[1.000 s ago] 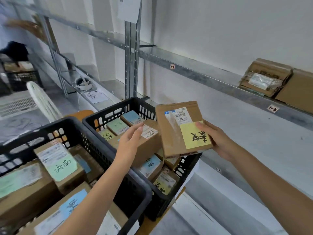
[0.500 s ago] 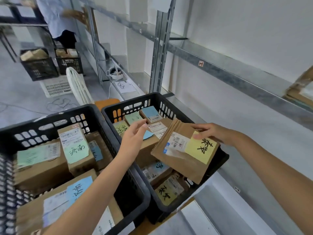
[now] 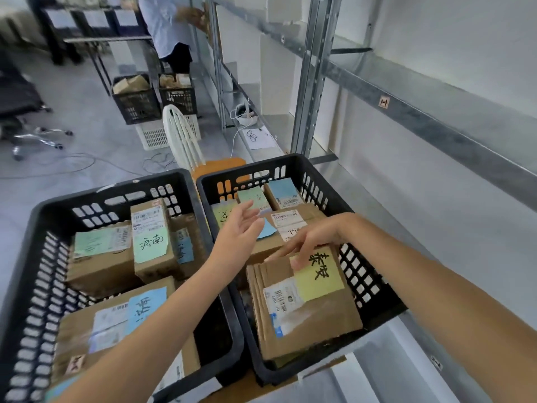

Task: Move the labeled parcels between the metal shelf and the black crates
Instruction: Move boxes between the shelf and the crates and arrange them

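Note:
A flat brown parcel (image 3: pixel 313 324) with a yellow handwritten note lies on top of other parcels in the near part of the right black crate (image 3: pixel 255 167). My right hand (image 3: pixel 308 239) is over its far edge, fingers spread, fingertips touching the note. My left hand (image 3: pixel 239 228) hovers open, palm up, above the middle of that crate, holding nothing. The left black crate (image 3: pixel 116 188) holds several labelled boxes with green and blue notes. The metal shelf (image 3: pixel 436 112) runs along the wall on the right.
Another person (image 3: pixel 171 27) stands at the far end of the shelf beside two more black crates (image 3: pixel 136 103). A white chair with an orange seat (image 3: pixel 183 135) stands just behind my crates. An office chair base (image 3: pixel 32 138) and cables lie on the floor at left.
My right hand brought the yellow-noted parcel down from in front of the shelf and laid it flat in the right crate. My view turned left and downward.

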A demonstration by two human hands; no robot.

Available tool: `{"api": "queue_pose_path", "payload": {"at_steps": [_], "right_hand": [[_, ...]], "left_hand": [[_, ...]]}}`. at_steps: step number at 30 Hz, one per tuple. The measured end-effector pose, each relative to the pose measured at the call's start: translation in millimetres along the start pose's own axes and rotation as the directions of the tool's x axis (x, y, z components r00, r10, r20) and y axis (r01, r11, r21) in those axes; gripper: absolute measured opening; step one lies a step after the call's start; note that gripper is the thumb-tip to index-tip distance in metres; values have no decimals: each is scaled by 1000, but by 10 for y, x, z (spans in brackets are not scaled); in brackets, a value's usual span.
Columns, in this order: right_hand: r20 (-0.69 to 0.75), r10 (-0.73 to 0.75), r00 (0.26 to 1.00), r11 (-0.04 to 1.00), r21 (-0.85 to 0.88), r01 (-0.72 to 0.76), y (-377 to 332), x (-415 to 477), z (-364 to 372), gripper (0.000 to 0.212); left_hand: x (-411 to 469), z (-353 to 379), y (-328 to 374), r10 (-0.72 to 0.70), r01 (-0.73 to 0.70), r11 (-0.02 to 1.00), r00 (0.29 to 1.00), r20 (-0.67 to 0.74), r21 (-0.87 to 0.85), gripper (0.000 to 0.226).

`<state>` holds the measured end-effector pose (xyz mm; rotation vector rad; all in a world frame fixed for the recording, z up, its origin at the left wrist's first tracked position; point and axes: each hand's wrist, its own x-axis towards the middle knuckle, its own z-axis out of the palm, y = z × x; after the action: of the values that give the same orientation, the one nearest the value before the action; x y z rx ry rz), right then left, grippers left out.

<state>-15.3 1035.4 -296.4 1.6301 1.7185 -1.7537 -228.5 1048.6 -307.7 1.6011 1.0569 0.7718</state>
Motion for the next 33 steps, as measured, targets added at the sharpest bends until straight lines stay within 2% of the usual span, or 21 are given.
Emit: {"api": "queue_pose_path", "payload": {"at_steps": [3, 5, 6, 7, 9, 10, 11, 12, 13, 14, 15, 16, 17, 19, 22, 23, 24, 27, 30, 33], "right_hand": [[-9, -50, 999, 996, -79, 49, -3, 218, 165, 38], [-120, -146, 982, 988, -71, 138, 107, 280, 262, 28], [-227, -192, 955, 981, -61, 183, 176, 304, 334, 22], [-380, -226, 897, 973, -34, 230, 242, 340, 423, 22], [-713, -113, 692, 950, 127, 285, 344, 432, 641, 38], [-811, -15, 585, 931, 202, 304, 377, 462, 744, 44], [-858, 55, 510, 922, 240, 305, 429, 475, 822, 45], [-865, 115, 489, 928, 269, 257, 487, 457, 875, 41], [-831, 187, 524, 931, 320, 175, 548, 416, 920, 42], [-744, 274, 609, 917, 392, 67, 580, 355, 964, 59], [-637, 344, 690, 886, 464, -14, 611, 309, 1007, 85], [-558, 361, 748, 869, 492, -52, 644, 275, 1039, 103], [-537, 333, 776, 879, 475, -48, 657, 245, 1069, 109], [-564, 290, 773, 906, 423, -31, 651, 177, 1136, 87], [-588, 239, 773, 925, 381, 4, 603, 113, 1176, 33], [-613, 261, 746, 924, 382, -9, 572, 85, 1163, 30], [-658, 299, 691, 926, 376, -43, 540, 51, 1129, 36], [-843, 277, 462, 958, 281, -62, 424, -206, 995, 32], [-947, 202, 250, 979, 190, -72, 305, -605, 899, 47], [-981, 133, 140, 979, 108, -174, 248, -964, 898, 47]], "left_hand": [[-32, 54, 19, 28, -30, 997, 999, 24, 67, 51], [-44, 53, 31, 51, -54, 994, 998, 37, 90, 51], [-50, 45, 33, 57, -60, 994, 998, 39, 94, 51], [-57, 36, 35, 61, -64, 993, 997, 40, 97, 51], [-69, 39, 25, 69, -74, 991, 997, 42, 107, 50], [-77, 53, 15, 72, -77, 990, 996, 47, 117, 50], [-87, 77, 5, 74, -80, 989, 996, 55, 125, 49], [-99, 108, -6, 75, -82, 989, 995, 65, 126, 49], [-114, 142, -14, 73, -82, 989, 994, 78, 120, 49], [-126, 176, -20, 71, -81, 991, 993, 93, 110, 49], [-136, 208, -21, 70, -81, 992, 992, 108, 100, 49], [-143, 240, -16, 73, -84, 992, 990, 122, 92, 49], [-148, 267, -8, 78, -90, 992, 988, 134, 89, 48], [-148, 323, 17, 88, -103, 990, 984, 156, 94, 47], [-134, 387, 45, 103, -131, 983, 975, 198, 132, 46], [-123, 405, 52, 110, -145, 978, 970, 215, 152, 44], [-106, 426, 61, 115, -156, 973, 967, 226, 171, 43], [-57, 528, 121, 146, -201, 955, 959, 241, 218, 35], [-22, 673, 225, 234, -306, 916, 933, 275, 258, 36], [13, 796, 328, 317, -478, 797, 852, 417, 369, 49]]}}
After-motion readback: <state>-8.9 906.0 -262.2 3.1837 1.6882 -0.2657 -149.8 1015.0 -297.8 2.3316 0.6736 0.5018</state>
